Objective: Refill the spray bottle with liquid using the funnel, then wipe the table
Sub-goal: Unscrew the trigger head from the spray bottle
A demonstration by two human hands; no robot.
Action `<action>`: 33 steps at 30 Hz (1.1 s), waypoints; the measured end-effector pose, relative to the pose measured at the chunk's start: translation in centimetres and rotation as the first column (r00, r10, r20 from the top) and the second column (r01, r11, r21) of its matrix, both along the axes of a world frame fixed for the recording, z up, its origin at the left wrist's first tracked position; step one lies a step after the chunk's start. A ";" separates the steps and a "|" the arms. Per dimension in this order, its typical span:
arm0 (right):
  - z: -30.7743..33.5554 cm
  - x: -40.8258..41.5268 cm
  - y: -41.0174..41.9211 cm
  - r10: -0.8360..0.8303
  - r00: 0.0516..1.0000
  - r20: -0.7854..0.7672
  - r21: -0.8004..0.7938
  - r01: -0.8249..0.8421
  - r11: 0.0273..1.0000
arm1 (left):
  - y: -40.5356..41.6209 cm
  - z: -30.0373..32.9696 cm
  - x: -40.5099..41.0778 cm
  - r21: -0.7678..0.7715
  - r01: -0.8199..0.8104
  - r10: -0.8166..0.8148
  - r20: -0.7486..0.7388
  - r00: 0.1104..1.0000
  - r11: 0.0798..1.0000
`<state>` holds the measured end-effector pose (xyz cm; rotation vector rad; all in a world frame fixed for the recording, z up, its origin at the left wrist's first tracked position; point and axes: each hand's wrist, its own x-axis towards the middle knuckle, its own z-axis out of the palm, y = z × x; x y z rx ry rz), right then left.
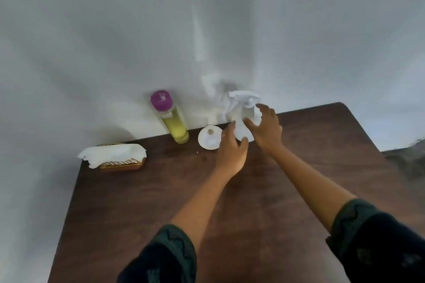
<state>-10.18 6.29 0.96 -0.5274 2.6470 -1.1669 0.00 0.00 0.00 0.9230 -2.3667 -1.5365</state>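
The white plastic spray bottle (244,119) with its trigger head still on stands at the far edge of the dark brown wooden table (253,213), close to the pale wall, and it serves here as the landmark. The right hand (266,131) curls its fingers (253,123) round the bottle's body from the right side, seemingly to steady it. The left hand (231,151) comes in from the bottle's left, fingers partly curled against its lower body; motion blur makes it hard to say whether they truly grip or only touch. Two hands on it suggests the head is about to be unscrewed so the neck can take the funnel. The white plastic funnel (209,137) rests wide mouth down just left of the bottle, within easy reach. Further left stands the clear refill bottle of yellow liquid (174,126) with a purple cap. Well to the left lies a brown basket of white wipes (115,156), kept for the later wiping.
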 end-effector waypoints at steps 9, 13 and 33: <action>-1.3 -1.7 -1.1 0.053 0.999 -0.010 -0.117 -0.054 0.992 | -1.4 -2.1 -4.2 -0.165 0.102 -0.084 0.112 0.990 0.981; -0.3 -0.4 -0.1 0.045 0.997 -0.061 -0.135 -0.053 0.989 | -0.5 -1.2 -2.9 -0.200 0.109 -0.102 0.042 0.994 0.974; 3.3 25.1 7.3 0.278 0.958 -0.070 -0.186 -0.287 0.940 | 7.9 2.5 26.7 -0.389 -0.047 0.052 0.003 0.999 0.920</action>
